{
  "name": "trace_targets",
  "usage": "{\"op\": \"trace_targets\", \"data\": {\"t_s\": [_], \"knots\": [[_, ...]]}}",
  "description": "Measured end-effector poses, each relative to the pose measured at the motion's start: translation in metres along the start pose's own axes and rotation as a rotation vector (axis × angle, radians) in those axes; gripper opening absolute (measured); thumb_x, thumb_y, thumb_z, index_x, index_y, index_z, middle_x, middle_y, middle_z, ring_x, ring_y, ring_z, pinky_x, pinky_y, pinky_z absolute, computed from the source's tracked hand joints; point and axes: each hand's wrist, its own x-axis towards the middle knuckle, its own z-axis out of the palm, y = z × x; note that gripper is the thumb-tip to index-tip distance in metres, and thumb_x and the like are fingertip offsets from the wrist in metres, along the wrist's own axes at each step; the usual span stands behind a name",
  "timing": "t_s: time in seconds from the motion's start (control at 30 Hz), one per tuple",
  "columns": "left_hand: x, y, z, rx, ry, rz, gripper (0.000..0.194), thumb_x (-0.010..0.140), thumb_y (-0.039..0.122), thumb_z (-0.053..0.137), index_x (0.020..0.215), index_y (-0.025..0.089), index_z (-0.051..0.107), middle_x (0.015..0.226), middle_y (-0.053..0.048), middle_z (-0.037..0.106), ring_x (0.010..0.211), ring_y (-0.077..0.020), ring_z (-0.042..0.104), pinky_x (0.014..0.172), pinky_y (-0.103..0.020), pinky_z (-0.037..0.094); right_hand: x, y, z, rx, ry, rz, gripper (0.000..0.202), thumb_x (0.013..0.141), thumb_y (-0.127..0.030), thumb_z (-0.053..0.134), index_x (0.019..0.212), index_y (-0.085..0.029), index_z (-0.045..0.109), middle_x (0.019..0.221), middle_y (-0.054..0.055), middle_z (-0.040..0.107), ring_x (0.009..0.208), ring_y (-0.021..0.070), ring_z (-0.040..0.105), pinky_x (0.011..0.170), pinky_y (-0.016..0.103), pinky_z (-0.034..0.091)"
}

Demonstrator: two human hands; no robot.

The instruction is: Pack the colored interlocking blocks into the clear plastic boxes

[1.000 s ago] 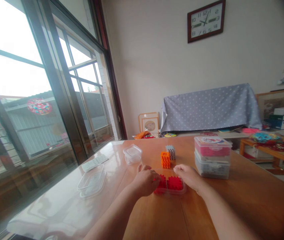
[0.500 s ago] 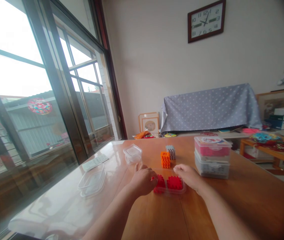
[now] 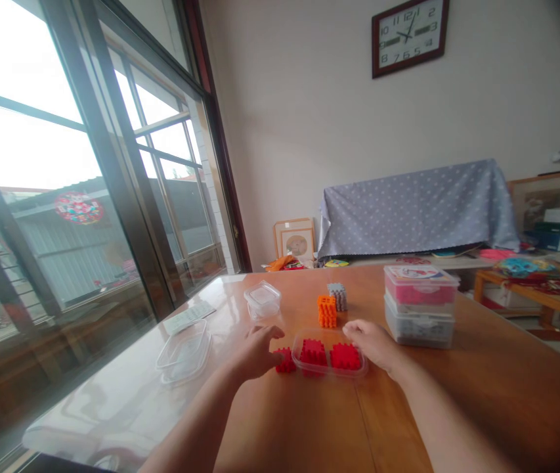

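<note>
Red block (image 3: 286, 360) sits on the worktop (image 3: 304, 427), just to the right of our left hand (image 3: 256, 351) and just left of the clear box (image 3: 343, 374). Our left thumb looks very close to it, but we cannot tell if it touches. That hand's thumb and pointing finger are apart, with a gap between them. We see no clear long side on the block. The clear box has its long side going left to right, with two more red blocks (image 3: 313, 353) inside. Our right hand (image 3: 371, 341) is by the box's other end, farther from the loose block; its fingers look curled, and we cannot tell if they grip. Past the box stands an orange block (image 3: 327, 311), then a grey block (image 3: 339, 297) behind it.
</note>
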Motion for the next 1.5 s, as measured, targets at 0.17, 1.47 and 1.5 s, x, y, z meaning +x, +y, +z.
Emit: {"op": "trace_targets", "data": {"t_s": [0.17, 1.47, 1.5], "knots": [[-0.007, -0.003, 0.009, 0.095, -0.070, -0.093, 0.054, 0.065, 0.034, 0.080, 0.118, 0.028, 0.068, 0.115, -0.006, 0.066, 0.114, -0.0302, 0.056, 0.098, -0.040, 0.045, -0.002, -0.002, 0.000, -0.020, -0.005, 0.005, 0.037, 0.087, -0.050, 0.055, 0.095, -0.018, 0.070, 0.085, 0.004, 0.072, 0.075, 0.0189, 0.064, 0.066, 0.028, 0.044], [0.029, 0.084, 0.020, -0.010, 0.016, 0.146, 0.032, 0.083, 0.022, 0.061, 0.114, 0.025, 0.071, 0.117, -0.005, 0.073, 0.116, -0.0276, 0.061, 0.104, -0.041, 0.045, -0.001, -0.010, -0.003, 0.055, 0.049, -0.011, 0.041, 0.085, -0.055, 0.059, 0.090, -0.017, 0.073, 0.078, 0.004, 0.073, 0.074, 0.0206, 0.064, 0.066, 0.028, 0.046], [0.028, 0.073, 0.016, -0.018, 0.031, 0.127, 0.032, 0.083, 0.019, 0.059, 0.113, 0.024, 0.071, 0.118, -0.006, 0.072, 0.115, -0.0267, 0.062, 0.103, -0.039, 0.046, -0.001, -0.010, -0.003, 0.062, 0.048, -0.011, 0.041, 0.085, -0.055, 0.059, 0.091, -0.017, 0.074, 0.078, 0.005, 0.073, 0.074, 0.0208, 0.064, 0.067, 0.028, 0.046]]}}
